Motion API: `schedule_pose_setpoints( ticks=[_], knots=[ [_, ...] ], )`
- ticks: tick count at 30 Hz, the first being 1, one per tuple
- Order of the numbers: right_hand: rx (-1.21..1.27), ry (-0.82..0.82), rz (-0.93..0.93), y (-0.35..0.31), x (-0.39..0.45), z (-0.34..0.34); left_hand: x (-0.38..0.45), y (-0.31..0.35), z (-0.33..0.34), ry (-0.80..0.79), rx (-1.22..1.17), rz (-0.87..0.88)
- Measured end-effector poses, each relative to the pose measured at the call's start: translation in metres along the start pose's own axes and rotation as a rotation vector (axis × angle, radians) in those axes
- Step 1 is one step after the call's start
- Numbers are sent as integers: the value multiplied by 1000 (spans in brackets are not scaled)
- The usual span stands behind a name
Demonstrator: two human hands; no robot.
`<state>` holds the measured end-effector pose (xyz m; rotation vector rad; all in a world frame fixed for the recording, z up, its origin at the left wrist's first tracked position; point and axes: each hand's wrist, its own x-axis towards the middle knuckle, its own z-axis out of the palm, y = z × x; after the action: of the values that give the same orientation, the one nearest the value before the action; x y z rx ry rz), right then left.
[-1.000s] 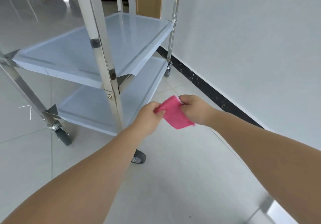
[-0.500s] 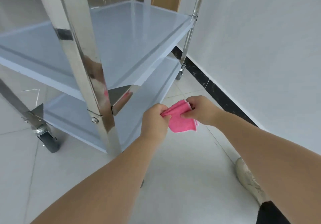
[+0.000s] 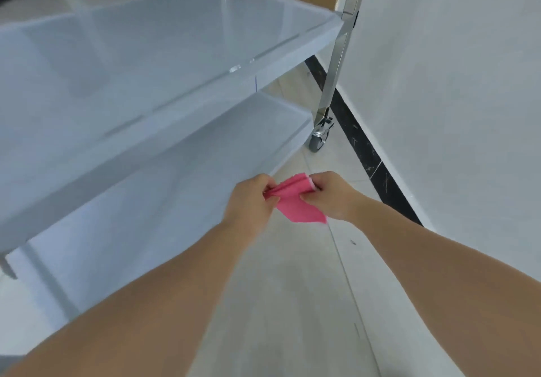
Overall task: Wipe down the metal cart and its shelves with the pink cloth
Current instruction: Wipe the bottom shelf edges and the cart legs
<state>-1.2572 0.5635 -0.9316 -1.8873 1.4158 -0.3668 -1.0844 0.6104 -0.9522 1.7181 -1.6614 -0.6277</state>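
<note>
The pink cloth [image 3: 295, 202] hangs folded between both hands, just off the front right corner of the cart's lower shelf [image 3: 181, 189]. My left hand [image 3: 248, 201] pinches its left end and my right hand [image 3: 330, 195] pinches its right end. The metal cart fills the left of the view, with its upper shelf [image 3: 140, 63] above and a shiny upright post [image 3: 336, 63] at the far right corner. Neither hand touches the cart.
A grey caster wheel [image 3: 319, 136] sits under the far right post. The white wall [image 3: 456, 90] with its black skirting strip [image 3: 363, 148] runs close along the right side. Pale floor tiles [image 3: 292, 289] lie below my arms. A brown door stands beyond the cart.
The view has swung left and closer to the cart, so the near post has left the frame. Both hands still hold the cloth, which now hangs more bunched at the top.
</note>
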Motion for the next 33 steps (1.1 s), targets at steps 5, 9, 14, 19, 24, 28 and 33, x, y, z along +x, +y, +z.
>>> schedule_pose_setpoints(
  ticks=[5, 9, 14, 19, 24, 28, 33],
  knots=[
    [114, -18, -96, 20, 43, -27, 46, 26, 18, 53, 140, -42],
    [112, 14, -152, 49, 72, -40, 70, 27, 35, 1, 355, -103],
    [51, 235, -13, 85, 110, -48, 82, 24, 52, -139, 586, -89],
    [5, 382, 219, 103, 160, -50, 99, 19, 54, -171, 676, -12],
    [128, 524, 317, 103, 192, -45, 104, 1, 45, -246, 709, -76],
    [257, 541, 259, 90, 215, -32, 105, -11, 44, -299, 678, -118],
    [452, 499, 233, 88, 238, -24, 95, -19, 47, -278, 593, -92]
  ],
)
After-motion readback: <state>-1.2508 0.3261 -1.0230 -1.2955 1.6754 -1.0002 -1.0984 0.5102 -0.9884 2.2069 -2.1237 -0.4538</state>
